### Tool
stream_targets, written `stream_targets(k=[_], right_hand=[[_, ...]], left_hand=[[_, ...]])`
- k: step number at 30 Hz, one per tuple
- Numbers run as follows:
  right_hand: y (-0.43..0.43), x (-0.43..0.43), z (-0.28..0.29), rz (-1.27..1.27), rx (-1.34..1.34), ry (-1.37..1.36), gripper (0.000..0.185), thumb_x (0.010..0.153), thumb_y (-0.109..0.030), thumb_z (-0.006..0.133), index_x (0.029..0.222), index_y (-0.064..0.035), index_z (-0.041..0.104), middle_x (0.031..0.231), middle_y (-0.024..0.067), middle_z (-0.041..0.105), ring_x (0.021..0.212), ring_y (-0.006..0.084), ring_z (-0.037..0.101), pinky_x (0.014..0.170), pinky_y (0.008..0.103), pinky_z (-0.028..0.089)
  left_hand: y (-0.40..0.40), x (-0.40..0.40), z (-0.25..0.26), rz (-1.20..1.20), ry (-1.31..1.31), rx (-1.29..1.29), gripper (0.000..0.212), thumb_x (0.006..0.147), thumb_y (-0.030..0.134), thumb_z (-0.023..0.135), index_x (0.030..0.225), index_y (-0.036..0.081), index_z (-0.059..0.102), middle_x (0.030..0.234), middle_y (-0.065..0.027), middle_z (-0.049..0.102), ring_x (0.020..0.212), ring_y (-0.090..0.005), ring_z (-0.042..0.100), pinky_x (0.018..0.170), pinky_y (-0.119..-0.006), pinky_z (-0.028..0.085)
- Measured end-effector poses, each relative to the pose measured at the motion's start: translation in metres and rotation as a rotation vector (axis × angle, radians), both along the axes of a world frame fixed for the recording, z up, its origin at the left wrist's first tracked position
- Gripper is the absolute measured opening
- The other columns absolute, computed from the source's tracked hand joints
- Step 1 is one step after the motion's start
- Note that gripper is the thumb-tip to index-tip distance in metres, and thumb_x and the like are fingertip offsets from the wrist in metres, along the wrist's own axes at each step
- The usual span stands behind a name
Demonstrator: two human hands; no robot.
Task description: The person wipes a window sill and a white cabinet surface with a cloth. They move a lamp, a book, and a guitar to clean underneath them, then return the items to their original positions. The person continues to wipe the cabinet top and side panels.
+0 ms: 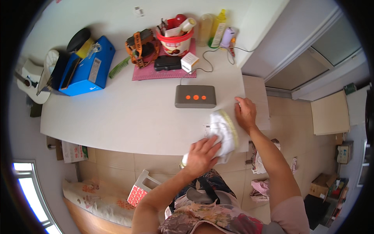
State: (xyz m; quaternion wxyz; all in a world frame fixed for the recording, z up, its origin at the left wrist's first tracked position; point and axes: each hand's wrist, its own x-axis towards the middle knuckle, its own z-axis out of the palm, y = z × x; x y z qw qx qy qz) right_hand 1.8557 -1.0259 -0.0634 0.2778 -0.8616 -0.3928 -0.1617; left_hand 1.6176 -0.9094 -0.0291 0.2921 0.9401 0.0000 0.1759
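Observation:
A white cloth with a yellow-green edge [224,133] lies bunched at the front right of the white desk [117,122], partly hanging over its front edge. On the cloth's left part rests my left hand [204,153], palm down; whether its fingers grip the fabric is hard to tell. My right hand [246,112] is at the desk's right edge, fingers curled, apart from the cloth. Behind the cloth stands a grey box-shaped device with orange buttons [195,96], its cable running back. A printed label [207,128] shows beside the cloth.
A pink mat [163,73] bears a red-rimmed bucket [175,44], a black case [167,63] and a small white box [190,62]. Bottles [217,29] stand behind. At left are a green comb [119,68], a blue box [98,70] and a white guitar [35,82]. A stool [140,187] stands below.

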Motion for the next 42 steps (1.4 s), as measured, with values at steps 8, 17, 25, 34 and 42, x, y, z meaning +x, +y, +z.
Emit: stream_targets(k=[8,17,25,34,42], right_hand=[[-0.009,0.002,0.000,0.025,0.406,0.492,0.032,0.075,-0.016,0.064,0.105,-0.0086,0.058,0.098,0.0091,0.061,0.096,0.0280,0.057,0.084,0.0360,0.044],[-0.077,0.000,0.001,-0.428,0.960,0.755,0.027,0.086,-0.011,0.053,0.111,-0.0021,0.056,0.097,0.0097,0.058,0.089,0.0194,0.055,0.080,0.0303,0.045],[-0.026,-0.081,0.089,0.444,0.336,0.416,0.038,0.092,-0.023,0.047,0.124,-0.0027,0.051,0.125,0.0145,0.051,0.119,0.0323,0.045,0.103,0.0474,0.024],[-0.025,-0.016,0.038,0.406,-0.177,0.116,0.065,0.057,-0.035,0.080,0.116,-0.0233,0.058,0.140,0.0095,0.035,0.131,0.0368,0.026,0.100,0.0646,0.020],[0.018,0.062,0.025,0.191,-0.049,0.061,0.041,0.060,-0.023,0.077,0.099,-0.0181,0.064,0.118,0.0063,0.052,0.110,0.0320,0.044,0.084,0.0449,0.038]], left_hand=[[-0.026,0.099,-0.001,-0.002,-0.025,-0.054,0.051,0.070,0.019,0.069,0.118,0.013,0.053,0.128,-0.0085,0.047,0.107,-0.0295,0.049,0.087,-0.044,0.039],[-0.023,0.086,0.044,0.082,-0.290,0.023,0.056,0.079,0.029,0.064,0.127,0.005,0.048,0.135,-0.0173,0.041,0.126,-0.0403,0.035,0.101,-0.049,0.030],[-0.076,0.051,0.058,0.215,-0.010,-1.626,0.038,0.096,0.011,0.043,0.133,0.001,0.042,0.121,-0.0099,0.053,0.110,-0.0143,0.050,0.093,-0.028,0.042],[0.093,0.002,-0.009,0.940,-0.218,-0.250,0.018,0.084,0.000,0.041,0.090,0.000,0.058,0.088,-0.0088,0.057,0.073,-0.0190,0.055,0.065,-0.030,0.045],[0.129,0.007,-0.030,1.046,-0.034,-0.116,0.015,0.086,0.011,0.049,0.088,0.005,0.062,0.088,-0.0070,0.057,0.071,-0.0185,0.055,0.065,-0.030,0.044]])
